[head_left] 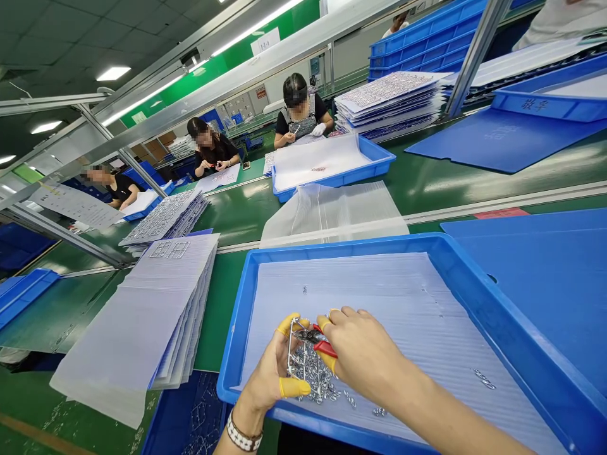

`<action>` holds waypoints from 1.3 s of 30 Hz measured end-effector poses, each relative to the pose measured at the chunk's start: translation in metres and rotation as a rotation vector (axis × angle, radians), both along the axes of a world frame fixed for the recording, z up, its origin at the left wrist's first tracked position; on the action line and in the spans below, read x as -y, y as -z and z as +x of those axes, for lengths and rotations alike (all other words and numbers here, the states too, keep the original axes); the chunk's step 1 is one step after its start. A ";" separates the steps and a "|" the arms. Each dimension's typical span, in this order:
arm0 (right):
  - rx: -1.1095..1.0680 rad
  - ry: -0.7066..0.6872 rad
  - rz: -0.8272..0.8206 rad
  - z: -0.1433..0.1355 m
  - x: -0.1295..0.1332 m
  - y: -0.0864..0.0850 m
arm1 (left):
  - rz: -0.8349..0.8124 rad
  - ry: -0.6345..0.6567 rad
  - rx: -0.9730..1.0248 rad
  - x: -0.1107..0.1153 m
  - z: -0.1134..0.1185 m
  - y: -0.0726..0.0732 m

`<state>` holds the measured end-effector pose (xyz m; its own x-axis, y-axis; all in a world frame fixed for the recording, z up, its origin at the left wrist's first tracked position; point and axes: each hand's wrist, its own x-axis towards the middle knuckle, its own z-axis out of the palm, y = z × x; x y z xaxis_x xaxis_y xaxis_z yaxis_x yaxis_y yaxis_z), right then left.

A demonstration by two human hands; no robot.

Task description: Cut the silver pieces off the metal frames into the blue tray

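Observation:
My left hand [268, 370] holds a silver metal frame [289, 351] upright between yellow-covered fingertips, over a blue tray [351, 245]. In my right hand [365, 347], also with yellow finger covers, is a pair of red-handled nippers [325, 348]. The jaws of the nippers meet the frame near its upper part; whether they are closed on it cannot be made out. Beneath both hands lies a pile of small shiny metal pieces [322, 382] on the tray's white lining sheet [370, 284]. A few loose pieces [484, 378] rest further right.
Left of the tray stands a stack of white sheets [156, 303] with silver frames on top. A blue board [535, 272] lies at right. Beyond is a translucent sheet [332, 212] and another blue tray [379, 158]. Several people sit across the green bench [441, 183].

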<state>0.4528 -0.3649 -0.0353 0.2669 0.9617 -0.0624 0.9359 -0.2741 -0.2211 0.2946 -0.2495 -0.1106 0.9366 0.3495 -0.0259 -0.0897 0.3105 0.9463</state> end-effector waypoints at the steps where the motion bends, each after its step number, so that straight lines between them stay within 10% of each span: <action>1: -0.003 -0.003 -0.006 0.000 0.000 0.000 | 0.028 0.005 0.007 -0.001 0.000 0.001; 39: 0.024 -0.039 0.037 -0.019 0.004 -0.005 | -0.161 -0.107 -0.001 0.000 -0.002 -0.006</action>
